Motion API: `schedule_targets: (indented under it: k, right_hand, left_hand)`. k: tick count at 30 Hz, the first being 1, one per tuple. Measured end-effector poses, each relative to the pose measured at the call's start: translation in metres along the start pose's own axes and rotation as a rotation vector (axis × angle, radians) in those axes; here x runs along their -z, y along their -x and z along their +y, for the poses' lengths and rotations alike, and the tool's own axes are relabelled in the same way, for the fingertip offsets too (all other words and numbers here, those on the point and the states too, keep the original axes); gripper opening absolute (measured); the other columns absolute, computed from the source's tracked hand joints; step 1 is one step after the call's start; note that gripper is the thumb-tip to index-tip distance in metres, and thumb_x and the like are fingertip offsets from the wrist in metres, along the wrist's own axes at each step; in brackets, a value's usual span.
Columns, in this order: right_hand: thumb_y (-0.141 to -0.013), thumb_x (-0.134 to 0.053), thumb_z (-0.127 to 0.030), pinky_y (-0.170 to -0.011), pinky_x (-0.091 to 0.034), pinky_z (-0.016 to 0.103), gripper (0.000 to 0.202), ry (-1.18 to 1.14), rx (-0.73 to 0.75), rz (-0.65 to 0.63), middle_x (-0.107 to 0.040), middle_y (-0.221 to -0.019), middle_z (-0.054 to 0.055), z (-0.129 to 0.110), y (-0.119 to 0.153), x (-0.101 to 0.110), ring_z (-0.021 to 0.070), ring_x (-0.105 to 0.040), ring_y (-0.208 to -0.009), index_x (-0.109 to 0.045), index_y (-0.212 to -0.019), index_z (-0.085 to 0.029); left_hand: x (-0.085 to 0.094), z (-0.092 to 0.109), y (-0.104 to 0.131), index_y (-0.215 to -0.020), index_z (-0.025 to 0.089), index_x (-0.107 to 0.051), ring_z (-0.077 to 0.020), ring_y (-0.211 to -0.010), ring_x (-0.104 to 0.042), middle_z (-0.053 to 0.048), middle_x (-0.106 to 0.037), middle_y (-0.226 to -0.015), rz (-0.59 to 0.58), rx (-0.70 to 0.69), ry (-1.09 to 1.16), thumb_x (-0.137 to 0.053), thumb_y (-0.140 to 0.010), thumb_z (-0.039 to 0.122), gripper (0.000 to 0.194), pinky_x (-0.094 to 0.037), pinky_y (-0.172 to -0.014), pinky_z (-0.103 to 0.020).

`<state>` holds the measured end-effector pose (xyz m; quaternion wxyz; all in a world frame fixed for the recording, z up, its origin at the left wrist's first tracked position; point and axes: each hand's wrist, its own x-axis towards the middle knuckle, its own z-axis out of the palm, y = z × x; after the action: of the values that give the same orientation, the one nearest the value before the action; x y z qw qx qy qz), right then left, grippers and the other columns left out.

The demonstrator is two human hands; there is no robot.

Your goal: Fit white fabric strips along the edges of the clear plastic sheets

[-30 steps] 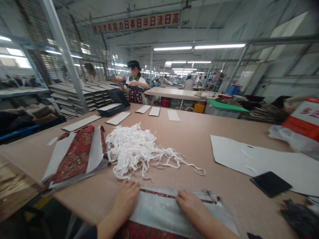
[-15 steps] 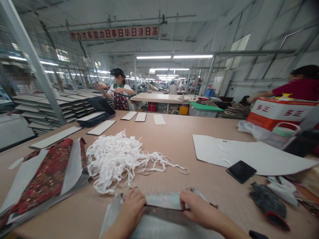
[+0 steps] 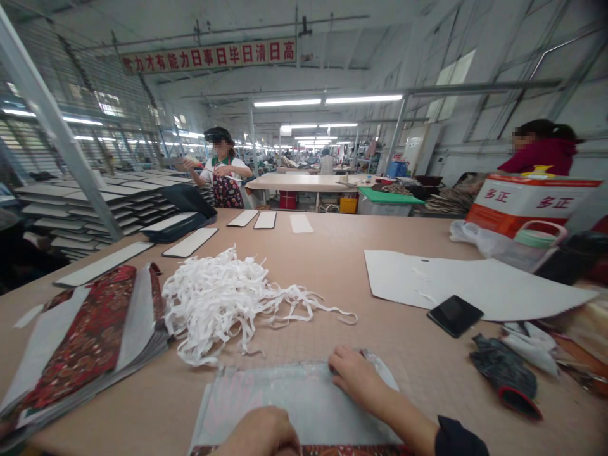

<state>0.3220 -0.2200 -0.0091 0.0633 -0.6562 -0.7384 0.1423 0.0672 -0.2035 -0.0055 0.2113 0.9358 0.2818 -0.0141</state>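
Observation:
A greyish, partly see-through sheet (image 3: 285,386) lies at the near edge of the table, with a red patterned strip along its lower side. My left hand (image 3: 263,430) is at that lower side, fingers curled downward; what they hold is hidden. At the sheet's upper right edge rests my right hand (image 3: 354,373), its bent fingers on the rim, their tips partly hidden. A tangled heap of white strips (image 3: 218,297) lies just beyond the sheet. To the left is a stack of red patterned and grey pieces (image 3: 90,335).
White panels (image 3: 190,242) lie along the far left. On the right are a large white board (image 3: 456,285), a black phone (image 3: 455,315), a dark glove (image 3: 503,373) and a red and white box (image 3: 527,202). People stand beyond the table on both sides.
My left hand has moved down toward me, and the sheet now lies flatter with its patterned strip showing. My right hand has shifted slightly up and left. The person at right has turned.

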Motion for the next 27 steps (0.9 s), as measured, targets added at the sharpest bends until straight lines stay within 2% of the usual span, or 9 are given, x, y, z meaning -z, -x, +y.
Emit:
schedule_targets:
  k: [4,8,13,19,22,24,27]
  right_hand:
    - [-0.072,-0.051,-0.013,-0.078,-0.035,0.025,0.012,0.039,0.003,0.035,-0.057,-0.092,0.005,0.004,-0.007,-0.015,0.0182,-0.05,-0.091,-0.06,-0.079,-0.017]
    - [-0.073,-0.048,-0.009,-0.078,-0.034,0.025,0.017,0.077,-0.002,0.089,-0.056,-0.094,0.005,0.005,-0.003,-0.022,0.0185,-0.048,-0.093,-0.06,-0.082,-0.017]
    - [-0.075,-0.048,-0.011,-0.075,-0.033,0.024,0.015,0.012,-0.033,0.062,-0.057,-0.09,0.004,0.003,0.0,-0.023,0.017,-0.049,-0.089,-0.059,-0.08,-0.017]
    - [-0.075,-0.046,-0.01,-0.076,-0.034,0.026,0.015,0.012,0.011,0.065,-0.057,-0.089,0.006,0.0,0.005,-0.021,0.0179,-0.05,-0.087,-0.059,-0.08,-0.015]
    - [-0.075,-0.045,-0.008,-0.079,-0.034,0.025,0.019,-0.02,0.049,0.089,-0.057,-0.092,0.006,-0.001,0.007,-0.023,0.0176,-0.049,-0.09,-0.059,-0.086,-0.016]
    - [-0.074,-0.047,-0.009,-0.08,-0.034,0.026,0.02,-0.025,0.059,0.069,-0.057,-0.094,0.005,-0.003,0.006,-0.024,0.0182,-0.048,-0.092,-0.059,-0.089,-0.017]
    - [-0.074,-0.046,-0.008,-0.077,-0.035,0.026,0.019,-0.004,0.034,0.024,-0.057,-0.091,0.005,-0.006,0.005,-0.024,0.0186,-0.05,-0.09,-0.059,-0.083,-0.017]
  left_hand:
    - [0.012,-0.001,-0.046,-0.088,0.024,-0.061,-0.0163,-0.087,-0.053,-0.001,-0.061,-0.09,0.068,0.057,-0.031,-0.052,-0.078,0.018,0.015,-0.04,-0.077,-0.026]
    - [-0.001,-0.001,-0.072,-0.09,0.021,-0.058,-0.0186,-0.091,-0.05,-0.003,-0.057,-0.096,0.139,0.082,-0.085,-0.053,-0.076,0.017,0.016,-0.038,-0.079,-0.03]
    - [-0.018,0.002,-0.079,-0.093,0.022,-0.055,-0.0198,-0.092,-0.047,-0.002,-0.055,-0.098,0.206,0.111,-0.121,-0.058,-0.075,0.021,0.019,-0.037,-0.08,-0.032]
    - [-0.02,0.006,-0.084,-0.09,0.021,-0.055,-0.0199,-0.09,-0.046,-0.002,-0.054,-0.096,0.25,0.086,-0.199,-0.062,-0.074,0.022,0.017,-0.037,-0.079,-0.033]
    - [-0.023,0.006,-0.086,-0.085,0.02,-0.055,-0.0196,-0.088,-0.047,-0.001,-0.054,-0.093,0.261,0.056,-0.226,-0.062,-0.074,0.022,0.013,-0.037,-0.077,-0.034]
    - [-0.026,0.006,-0.086,-0.086,0.02,-0.055,-0.0195,-0.088,-0.046,-0.002,-0.054,-0.092,0.279,0.068,-0.221,-0.061,-0.075,0.022,0.013,-0.037,-0.077,-0.034]
    - [-0.028,0.005,-0.082,-0.089,0.02,-0.054,-0.0193,-0.089,-0.046,-0.002,-0.053,-0.095,0.277,0.083,-0.191,-0.063,-0.074,0.027,0.019,-0.037,-0.078,-0.033]
